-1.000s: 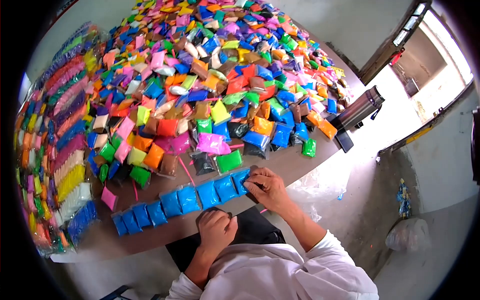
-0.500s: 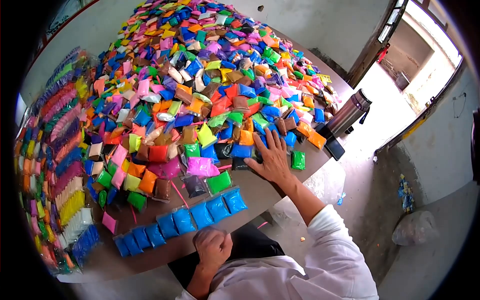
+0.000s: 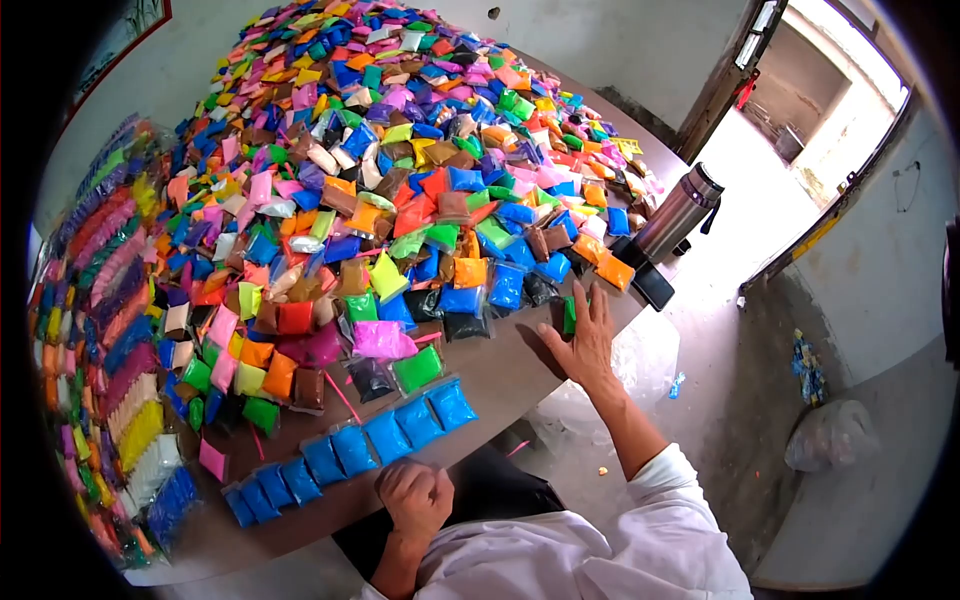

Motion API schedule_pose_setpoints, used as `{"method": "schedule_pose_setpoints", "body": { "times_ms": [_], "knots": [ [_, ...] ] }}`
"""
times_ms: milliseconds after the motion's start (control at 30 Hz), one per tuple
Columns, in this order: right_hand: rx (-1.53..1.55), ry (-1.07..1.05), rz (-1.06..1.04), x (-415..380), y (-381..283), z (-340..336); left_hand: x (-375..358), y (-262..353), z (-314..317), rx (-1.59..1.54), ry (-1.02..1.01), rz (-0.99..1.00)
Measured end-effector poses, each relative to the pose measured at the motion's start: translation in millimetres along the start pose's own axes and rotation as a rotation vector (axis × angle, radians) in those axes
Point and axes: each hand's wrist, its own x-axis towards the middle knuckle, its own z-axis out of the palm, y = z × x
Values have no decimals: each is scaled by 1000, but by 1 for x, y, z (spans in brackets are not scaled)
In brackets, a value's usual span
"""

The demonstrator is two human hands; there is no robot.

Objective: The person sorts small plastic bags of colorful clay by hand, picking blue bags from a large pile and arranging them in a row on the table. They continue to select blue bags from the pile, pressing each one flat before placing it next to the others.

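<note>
My right hand [image 3: 582,350] lies near the table's right edge, its fingers stretched out and the thumb spread. A small green packet [image 3: 570,315] shows between thumb and fingers, partly covered by the hand. My left hand [image 3: 417,497] is curled into a loose fist at the front edge, with no packet showing from it. Just beyond it runs a slanting row of several bright blue packets [image 3: 386,437], laid side by side. Loose packets nearby include a blue one [image 3: 507,286] and a black one [image 3: 466,326].
A large heap of mixed coloured packets [image 3: 400,150] covers much of the table [image 3: 510,375]. Bundled packets in clear bags [image 3: 130,340] line the left side. On the right stand a steel thermos [image 3: 680,212] and a dark phone [image 3: 652,285]. A plastic bag [image 3: 832,437] sits on the floor.
My right hand has moved right and toward me, off the blue packets and onto the green packet. My left hand stays curled near the row. The view has shifted slightly.
</note>
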Motion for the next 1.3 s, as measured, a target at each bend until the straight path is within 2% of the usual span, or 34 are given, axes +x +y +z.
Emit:
{"method": "schedule_pose_setpoints", "body": {
  "times_ms": [167, 300, 467, 567, 633, 700, 800, 833, 900, 967, 1067, 1300],
  "knots": [
    [8, -97, -26, 16, -7, 23, -1, -1, 1, 45, 0, 18],
    [-2, -136, -133, 44, -20, 47, -1, 1, 2, 63, 0, 6],
    [31, -44, -184, 73, -19, 92, -3, 0, 5, 80, 37, 18],
    [12, -6, -198, 95, -27, 93, -1, 1, 4, 75, 41, 14],
    [-56, -330, -65, 108, -43, 59, 0, 3, 2, 78, 40, 4],
    [-119, -403, -92, 117, -51, 36, 2, 4, 0, 51, 40, 9],
    [-173, -647, 10, 117, -93, -21, 2, 5, -2, 65, 64, -3],
    [-172, -650, -7, 112, -96, -15, 3, 6, -3, 79, 60, -6],
    [27, -136, -330, 93, -96, 1, 3, 6, -3, 100, 69, -14],
    [36, -178, -398, 92, -104, 20, 0, 5, -4, 82, 36, -18],
    [11, -135, -618, 101, -113, 58, 3, 4, -6, 30, 36, -16],
    [-55, -33, -694, 180, -109, 104, 6, 6, -9, 46, 37, 6]
  ]
}}
